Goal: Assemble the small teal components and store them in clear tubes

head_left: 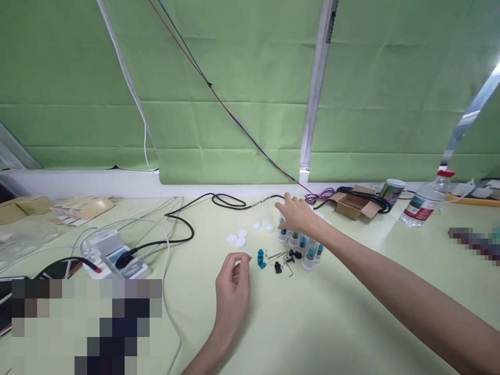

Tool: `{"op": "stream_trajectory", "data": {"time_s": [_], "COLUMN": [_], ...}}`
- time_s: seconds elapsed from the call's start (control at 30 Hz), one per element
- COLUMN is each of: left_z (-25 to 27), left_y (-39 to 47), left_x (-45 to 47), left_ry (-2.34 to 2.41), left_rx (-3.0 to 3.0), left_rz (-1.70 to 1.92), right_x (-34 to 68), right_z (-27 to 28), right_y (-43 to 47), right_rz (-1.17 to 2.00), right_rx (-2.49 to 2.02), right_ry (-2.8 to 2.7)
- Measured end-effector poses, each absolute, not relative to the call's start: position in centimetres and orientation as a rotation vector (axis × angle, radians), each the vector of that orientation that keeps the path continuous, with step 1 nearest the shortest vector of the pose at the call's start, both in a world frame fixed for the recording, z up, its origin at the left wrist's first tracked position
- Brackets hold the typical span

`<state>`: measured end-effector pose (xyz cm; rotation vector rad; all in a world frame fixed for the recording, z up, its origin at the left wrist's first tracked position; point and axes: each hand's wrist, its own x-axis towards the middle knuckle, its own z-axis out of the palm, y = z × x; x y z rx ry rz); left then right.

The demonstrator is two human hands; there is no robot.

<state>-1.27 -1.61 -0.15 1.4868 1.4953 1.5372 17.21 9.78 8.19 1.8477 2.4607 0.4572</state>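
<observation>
My right hand point(295, 212) reaches over a cluster of clear tubes with teal and dark contents. Its fingers bend around the top of the leftmost clear tube point(282, 235), and the fingertips are partly hidden. Closer to me, my left hand point(233, 278) hovers over or rests on the table with curled fingers near the thumb. Nothing shows in it. Just right of it are small teal parts point(261, 259). Beside these lie a black part point(277, 267), thin metal hex keys point(289, 268) and other black pieces point(292, 255). Several white round caps point(240, 241) lie beyond my left hand.
A power strip point(117, 255) with plugs and cables is at left. A black cable point(191, 229) winds across the table's back. An open cardboard box point(353, 203), a can point(391, 191) and a water bottle point(425, 200) are at right. Flattened cartons point(82, 208) lie far left.
</observation>
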Motion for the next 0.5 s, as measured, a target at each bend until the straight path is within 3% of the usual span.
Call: {"op": "stream_trajectory", "data": {"time_s": [0.5], "left_z": [-0.09], "left_y": [-1.54], "left_x": [-1.32], "left_ry": [1.456], "left_rx": [1.489], "left_rz": [1.438], "right_x": [17.07], "right_z": [8.53], "right_y": [9.42], "right_rz": [0.554], "right_rx": [1.878], "right_ry": [2.541]}}
